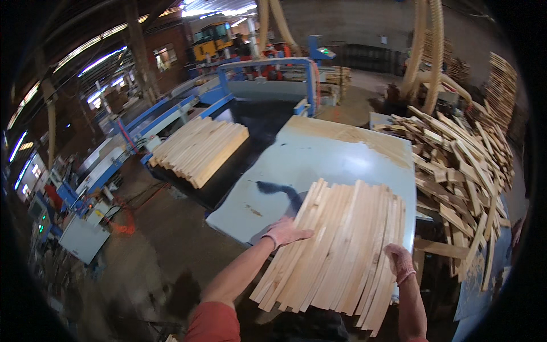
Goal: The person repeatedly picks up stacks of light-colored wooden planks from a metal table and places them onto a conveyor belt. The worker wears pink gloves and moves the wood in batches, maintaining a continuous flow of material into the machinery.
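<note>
While a row of strips (199, 147) sits on the black belt (259, 117), the left hand (286, 232) spreads its grip against the wooden slats (342, 245) on the desk (336, 157). At their right edge curls the right hand (401, 263), whether pinching I can't tell; squaring up looks in hand, calling next for even pressure.

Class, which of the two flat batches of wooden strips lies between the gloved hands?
The nearer batch, on the pale table, with left hand and right hand at its sides. The other batch lies farther off on the black surface.

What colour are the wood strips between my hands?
The wood strips are pale tan; the head view shows them best.
</note>
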